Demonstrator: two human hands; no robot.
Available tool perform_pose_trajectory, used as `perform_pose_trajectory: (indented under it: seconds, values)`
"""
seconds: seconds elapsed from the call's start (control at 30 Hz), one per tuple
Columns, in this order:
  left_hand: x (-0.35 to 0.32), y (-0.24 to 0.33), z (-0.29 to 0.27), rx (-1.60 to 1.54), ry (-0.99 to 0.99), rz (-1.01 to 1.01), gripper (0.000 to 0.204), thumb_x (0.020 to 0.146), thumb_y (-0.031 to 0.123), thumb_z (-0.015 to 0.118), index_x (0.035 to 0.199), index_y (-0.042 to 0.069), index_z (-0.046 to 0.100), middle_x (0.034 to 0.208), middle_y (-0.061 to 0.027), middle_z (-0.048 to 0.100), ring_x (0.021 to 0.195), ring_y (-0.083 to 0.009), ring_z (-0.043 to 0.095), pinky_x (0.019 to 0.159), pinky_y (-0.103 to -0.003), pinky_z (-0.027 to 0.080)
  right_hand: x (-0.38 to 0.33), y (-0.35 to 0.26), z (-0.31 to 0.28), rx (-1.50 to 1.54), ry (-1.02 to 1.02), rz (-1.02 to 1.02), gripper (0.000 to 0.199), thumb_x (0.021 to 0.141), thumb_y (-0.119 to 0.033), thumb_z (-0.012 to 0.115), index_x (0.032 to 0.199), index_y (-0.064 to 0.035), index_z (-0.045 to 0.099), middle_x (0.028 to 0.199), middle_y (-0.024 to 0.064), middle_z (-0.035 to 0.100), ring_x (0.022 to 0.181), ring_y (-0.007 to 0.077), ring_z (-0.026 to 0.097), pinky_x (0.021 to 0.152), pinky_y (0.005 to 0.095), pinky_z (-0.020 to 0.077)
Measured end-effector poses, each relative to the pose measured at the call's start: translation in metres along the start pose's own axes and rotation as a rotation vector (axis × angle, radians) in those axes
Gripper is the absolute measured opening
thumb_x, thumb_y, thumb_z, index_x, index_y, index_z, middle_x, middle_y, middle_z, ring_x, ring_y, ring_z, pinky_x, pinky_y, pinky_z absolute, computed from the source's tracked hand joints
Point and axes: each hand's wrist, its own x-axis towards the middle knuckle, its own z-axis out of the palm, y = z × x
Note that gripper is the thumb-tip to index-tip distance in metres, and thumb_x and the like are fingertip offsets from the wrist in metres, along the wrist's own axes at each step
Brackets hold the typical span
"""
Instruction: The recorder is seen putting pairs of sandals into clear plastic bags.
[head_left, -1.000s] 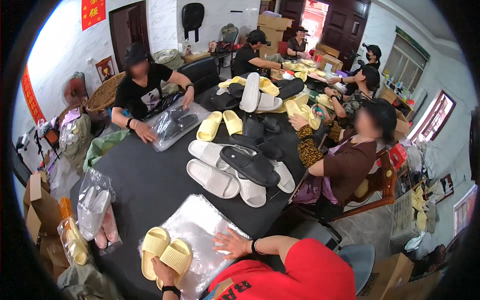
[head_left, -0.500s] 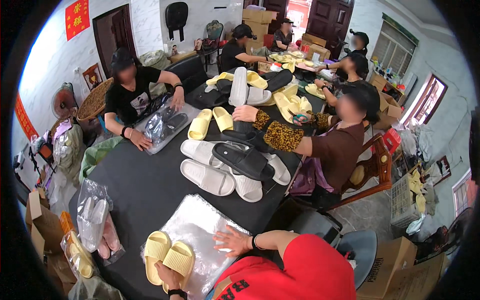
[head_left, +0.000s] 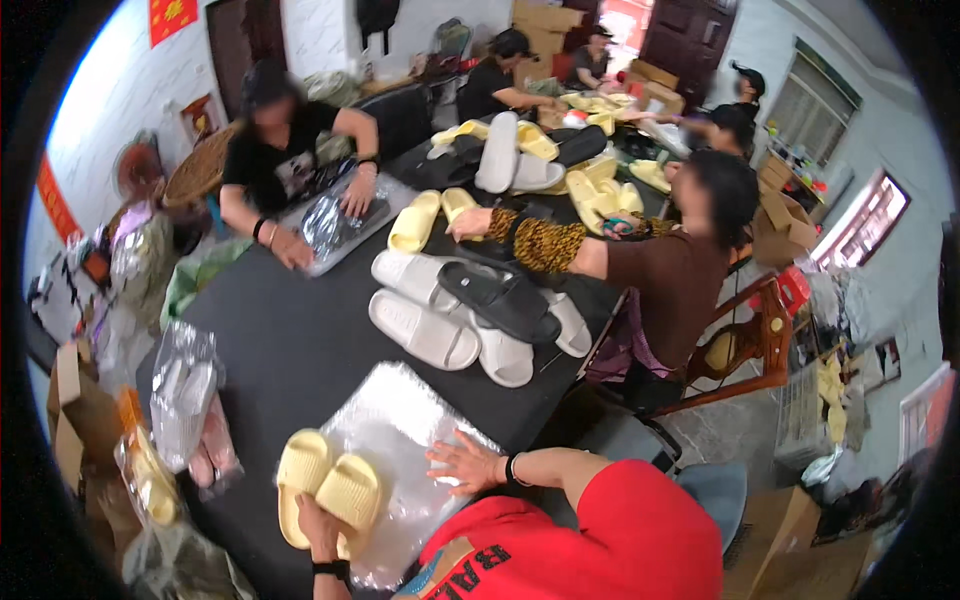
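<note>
A pair of pale yellow slippers (head_left: 352, 492) rests at the left edge of a stack of clear plastic bags (head_left: 390, 410). My left hand (head_left: 320, 525) is closed on the pair near the heel ends, its fingers partly hidden by the slippers. Flat on the bags lies my right hand (head_left: 466, 462), with fingers spread and nothing held. Both slippers lie side by side, ribbed straps up, one slightly overlapping the other.
Beyond the bags are white slippers (head_left: 424, 330) with a black slipper (head_left: 500, 300) on top. Bagged slippers (head_left: 183, 415) lie at the left table edge, near cardboard boxes (head_left: 88, 410). One co-worker (head_left: 285, 150) handles a bag across the table; another (head_left: 670, 255) sits at right.
The whole view has shifted slightly. My left hand and the yellow slippers have moved a little left. The co-worker at right has moved a hand from a dark slipper to a yellow one.
</note>
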Motion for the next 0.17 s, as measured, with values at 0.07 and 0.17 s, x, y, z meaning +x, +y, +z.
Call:
perform_pose_trajectory:
  seconds: [0.07, 0.17]
  values:
    - [-0.001, -0.005, 0.010, 0.050, 0.005, 0.090, 0.032, 0.074, 0.003, 0.055, 0.105, -0.003, 0.049, 0.105, -0.0233, 0.054, 0.089, -0.0419, 0.055, 0.073, -0.047, 0.047, -0.002, 0.000, -0.001, 0.015, 0.025, -0.038, 0.055, 0.075, -0.050, 0.052, 0.123, -0.0241, 0.049, 0.141, 0.0092, 0.030, 0.132, 0.0282, 0.022, 0.100, 0.0622, 0.0103]
    - [0.003, 0.036, 0.011, 0.298, -0.357, 0.055, 0.049, 0.068, 0.002, 0.058, 0.115, 0.001, 0.046, 0.112, -0.0222, 0.052, 0.100, -0.0371, 0.053, 0.081, -0.044, 0.045, 0.001, 0.013, 0.070, 0.085, 0.131, -0.043, 0.063, 0.063, -0.049, 0.060, 0.118, -0.0195, 0.054, 0.138, 0.0105, 0.036, 0.130, 0.0321, 0.026, 0.100, 0.0606, 0.0124]
